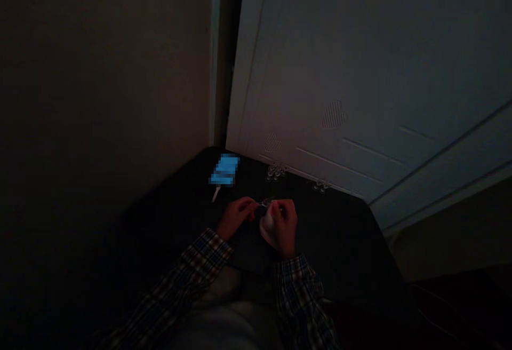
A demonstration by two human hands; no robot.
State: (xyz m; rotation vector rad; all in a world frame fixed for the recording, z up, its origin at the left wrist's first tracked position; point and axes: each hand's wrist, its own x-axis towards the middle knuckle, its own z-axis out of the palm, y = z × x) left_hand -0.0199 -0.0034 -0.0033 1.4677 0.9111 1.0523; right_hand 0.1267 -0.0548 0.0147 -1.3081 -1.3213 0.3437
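The room is very dark. My left hand (237, 215) is closed in a pinch on a small clear piece (264, 203) that I cannot make out. My right hand (285, 224) is closed around a pale rounded object (267, 225), holding it just above the dark table (344, 243). The two hands meet over the table's middle, fingertips almost touching. Both sleeves are plaid.
A glowing blue phone screen (225, 169) lies at the table's far left with a white cable (216, 193) from its near end. Two small clusters of clear pieces (276, 170) (321, 184) sit by the white door (360, 83). A wall stands at left.
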